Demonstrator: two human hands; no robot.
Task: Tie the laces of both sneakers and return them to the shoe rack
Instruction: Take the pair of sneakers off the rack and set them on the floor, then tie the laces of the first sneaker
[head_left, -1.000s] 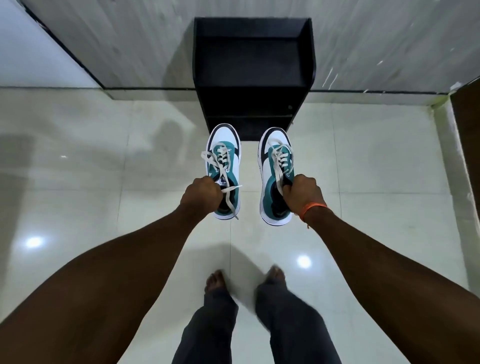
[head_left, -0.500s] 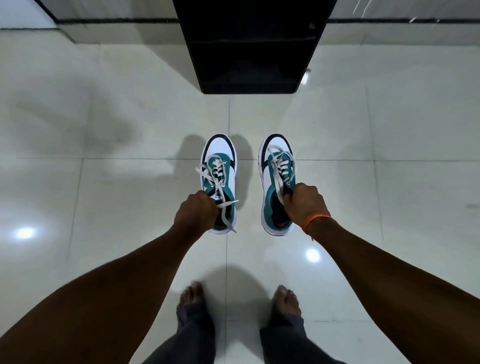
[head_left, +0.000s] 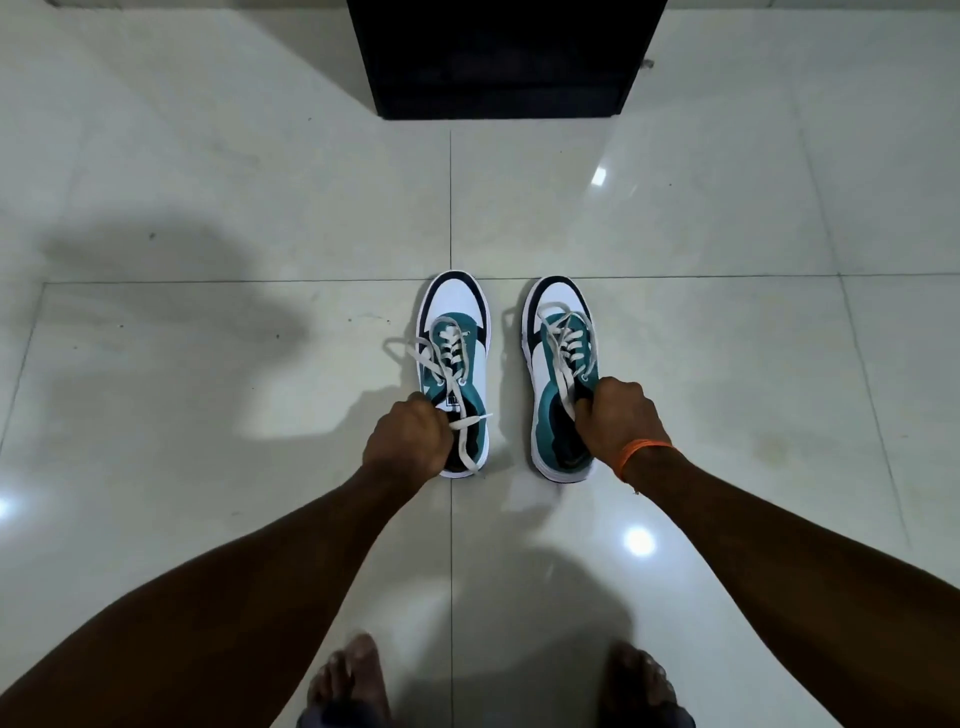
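Two white, teal and black sneakers stand side by side on the tiled floor, toes pointing away from me. My left hand grips the left sneaker at its collar; loose white laces trail off its left side. My right hand grips the right sneaker at its collar, with untied laces lying over the tongue. The black shoe rack stands farther ahead at the top of the view, only its lower part visible.
Glossy pale floor tiles spread all around, with light reflections and shadows. My bare feet are at the bottom edge, well behind the sneakers. An orange band circles my right wrist.
Both hands have lowered the sneakers from the air down onto the floor in front of the rack. The view has tilted downward, so the rack has slid to the top edge.
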